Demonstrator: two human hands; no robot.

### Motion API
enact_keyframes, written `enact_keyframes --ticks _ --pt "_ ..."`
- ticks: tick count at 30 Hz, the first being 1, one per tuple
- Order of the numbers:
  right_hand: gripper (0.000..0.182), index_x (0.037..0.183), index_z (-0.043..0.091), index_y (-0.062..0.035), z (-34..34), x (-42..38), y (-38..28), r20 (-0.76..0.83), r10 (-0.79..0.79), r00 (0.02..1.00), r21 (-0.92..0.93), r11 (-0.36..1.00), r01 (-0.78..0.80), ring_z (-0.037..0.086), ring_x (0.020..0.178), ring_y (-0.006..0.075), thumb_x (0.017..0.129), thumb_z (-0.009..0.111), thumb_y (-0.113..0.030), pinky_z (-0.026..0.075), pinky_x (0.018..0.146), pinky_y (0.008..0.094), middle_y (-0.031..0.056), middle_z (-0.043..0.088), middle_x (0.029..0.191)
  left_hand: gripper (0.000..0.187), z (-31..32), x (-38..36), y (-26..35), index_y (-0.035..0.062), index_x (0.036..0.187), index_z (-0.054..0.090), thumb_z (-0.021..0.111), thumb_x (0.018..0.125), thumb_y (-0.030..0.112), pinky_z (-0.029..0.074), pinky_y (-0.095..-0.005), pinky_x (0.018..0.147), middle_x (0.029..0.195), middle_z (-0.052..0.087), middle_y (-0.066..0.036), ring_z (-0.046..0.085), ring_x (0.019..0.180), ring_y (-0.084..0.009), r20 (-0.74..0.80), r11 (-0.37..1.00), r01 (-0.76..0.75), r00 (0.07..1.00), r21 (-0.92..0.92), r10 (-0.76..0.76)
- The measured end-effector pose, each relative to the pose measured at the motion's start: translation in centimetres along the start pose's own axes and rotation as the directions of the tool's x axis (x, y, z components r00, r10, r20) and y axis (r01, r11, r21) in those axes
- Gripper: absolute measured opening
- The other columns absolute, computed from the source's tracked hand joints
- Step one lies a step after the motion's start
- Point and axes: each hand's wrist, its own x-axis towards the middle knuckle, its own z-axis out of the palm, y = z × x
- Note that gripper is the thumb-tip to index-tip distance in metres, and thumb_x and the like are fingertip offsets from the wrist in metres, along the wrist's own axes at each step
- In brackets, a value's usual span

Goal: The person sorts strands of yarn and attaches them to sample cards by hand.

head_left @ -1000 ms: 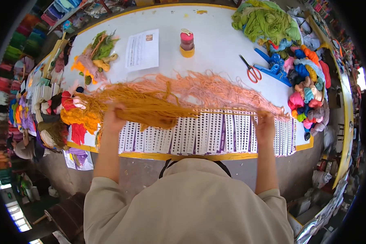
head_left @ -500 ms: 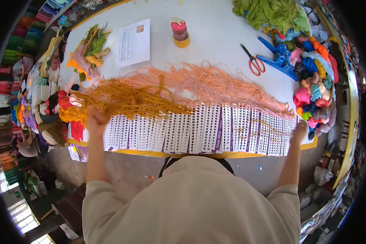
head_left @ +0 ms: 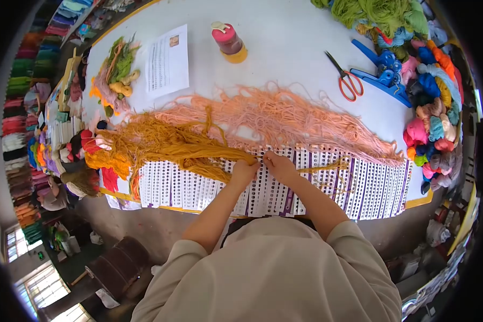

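Observation:
Mustard-coloured yarn point(head_left: 182, 153) lies in a long loose bundle from the left side to the middle of the table. My left hand point(head_left: 244, 172) is closed around its right end. Close beside it, my right hand point(head_left: 280, 167) pinches yarn, and a thin mustard tail point(head_left: 327, 167) trails out to its right. Fingertips of both hands nearly meet; the exact grip between them is too small to make out. Beneath the hands lies a row of white cards with punched holes point(head_left: 273, 196), some with purple edges. Peach-pink yarn point(head_left: 284, 115) spreads just behind them.
Red-handled scissors point(head_left: 351, 86) and a blue clamp-like tool point(head_left: 383, 72) lie at the right. Coloured skeins point(head_left: 429, 118) pile along the right edge, with green yarn point(head_left: 375, 16) above. A capped bottle point(head_left: 229, 43), printed sheet point(head_left: 167, 59) and small yarn bunch point(head_left: 115, 78) stand or lie behind.
Both hands have come from the far left and far right to meet at the middle. The mustard yarn is now gathered into a tighter strand. The whole view has shifted slightly.

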Motion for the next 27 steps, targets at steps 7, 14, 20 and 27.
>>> enact_keyframes --ticks 7,14,20,27 --pt "0.016 0.103 0.048 -0.0116 -1.0 0.5 -0.3 0.08 0.027 0.996 0.11 0.993 -0.036 0.064 0.069 0.0316 0.093 0.049 -0.025 0.048 0.063 0.042 0.0129 0.063 0.071 0.022 -0.4 -0.6 1.9 0.004 0.069 0.059 0.063 0.085 0.018 0.022 -0.0274 0.032 0.049 0.048 -0.003 0.036 0.035 -0.0102 0.2 0.885 0.222 0.968 -0.409 -0.151" --pt "0.019 0.103 0.049 -0.0121 -1.3 0.8 0.2 0.202 0.104 0.974 0.261 0.953 -0.156 0.065 0.068 0.0255 0.092 0.05 -0.028 0.049 0.065 0.0379 0.007 0.064 0.066 0.02 -1.0 1.6 -0.2 0.0031 0.074 0.061 0.06 0.088 0.017 0.027 -0.0262 0.033 0.054 0.054 -0.003 0.039 0.036 -0.0103 0.176 0.993 0.109 0.978 0.033 -0.113" --pt "0.018 0.107 0.052 -0.0101 -1.2 0.4 0.2 0.199 0.075 0.977 0.231 0.966 -0.121 0.059 0.059 0.015 0.094 0.052 -0.022 0.046 0.059 0.03 0.0029 0.061 0.066 0.01 -3.3 -1.0 2.1 0.0054 0.092 0.065 0.06 0.087 0.013 0.029 -0.0219 0.038 0.073 0.064 -0.005 0.037 0.04 -0.007 0.208 0.767 0.268 0.962 -0.583 -0.177" --pt "0.031 0.113 0.058 -0.0113 -1.7 0.6 -0.4 0.19 0.077 0.979 0.227 0.966 -0.12 0.063 0.071 0.0217 0.089 0.058 -0.031 0.048 0.065 0.0331 0.0093 0.066 0.077 0.018 -1.7 -1.0 2.3 0.0065 0.102 0.062 0.058 0.088 0.017 0.029 -0.0196 0.037 0.076 0.067 -0.007 0.038 0.04 -0.0057 0.504 0.6 0.476 0.853 -0.643 -0.137"
